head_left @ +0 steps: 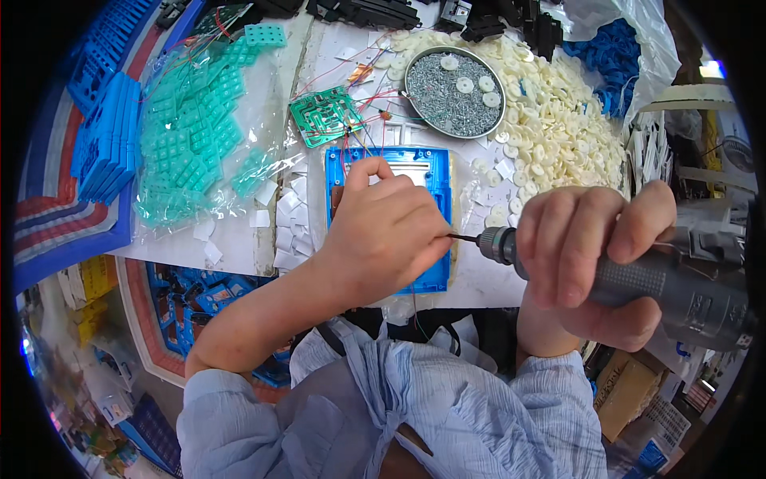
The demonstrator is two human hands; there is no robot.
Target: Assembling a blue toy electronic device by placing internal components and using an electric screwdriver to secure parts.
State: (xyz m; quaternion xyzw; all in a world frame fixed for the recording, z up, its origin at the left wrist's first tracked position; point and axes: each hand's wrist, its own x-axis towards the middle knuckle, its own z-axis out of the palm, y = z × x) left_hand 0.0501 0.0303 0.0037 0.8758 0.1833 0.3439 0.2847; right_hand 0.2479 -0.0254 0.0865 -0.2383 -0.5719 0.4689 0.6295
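A blue plastic casing (437,275) lies at the near edge of the white table, its inside facing up. My left hand (387,227) is over it with fingers curled and closed; whatever they hold is hidden. In my right hand (586,255) is a grey electric screwdriver (638,281), gripped round its body and pointing left. The tip of its dark bit (463,236) meets the fingertips of my left hand. Just beyond the casing sits a green circuit board (325,116), with thin red and dark wires running toward the casing.
A round metal tray (408,89) of small screws stands beyond the casing, beside a heap of cream plastic discs (550,112). Green rubber keypads (191,136) in clear plastic lie left, near stacked blue casings (108,140). Black parts (363,12) line the back. A bin (136,311) holds blue pieces.
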